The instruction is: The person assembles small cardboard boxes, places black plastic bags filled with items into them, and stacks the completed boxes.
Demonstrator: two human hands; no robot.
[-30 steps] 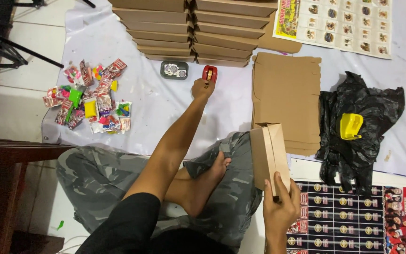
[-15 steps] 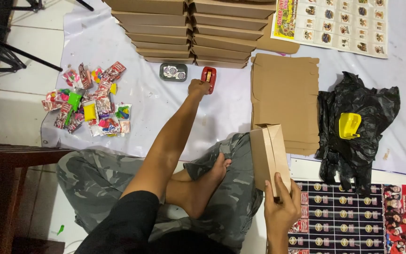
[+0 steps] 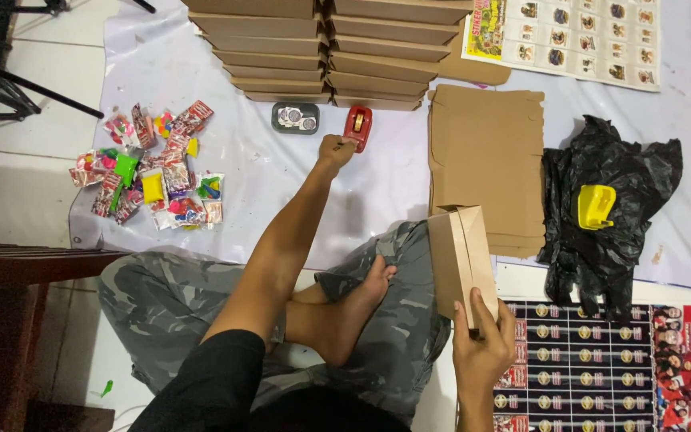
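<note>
Left hand (image 3: pixel 334 150) stretched far forward, grip closing on the near end of a red tape dispenser (image 3: pixel 357 128) lying on the white sheet (image 3: pixel 281 184); fingertips hard to make out against the red body, so firmness of the hold unclear. Right hand (image 3: pixel 481 348) clamped around the lower edge of a folded cardboard box (image 3: pixel 462 260), held upright on its narrow side just above the right knee; inside of the box not visible, flaps shut toward the camera.

Just left of the left grip, a small dark tray (image 3: pixel 295 118) with round pale pieces in it, too small to identify. Beyond that grip, two stacks of flat cardboard boxes (image 3: pixel 325 52), tops cut off by the upper edge. Right of the dispenser, a pile of flat cardboard sheets (image 3: pixel 485 164), its near corner hidden behind the held box. Further right, a crumpled black plastic bag (image 3: pixel 609 208) with a yellow object (image 3: pixel 595 206) resting on it, shape unclear. Under and right of the right grip, a printed sheet with rows of round stickers (image 3: pixel 601 368), partly cut off below. Far left of the left grip, a heap of small colourful packets (image 3: pixel 149 172). Crossed legs in camouflage trousers (image 3: pixel 161 300), one bare foot (image 3: pixel 353 308) showing between the arms.
</note>
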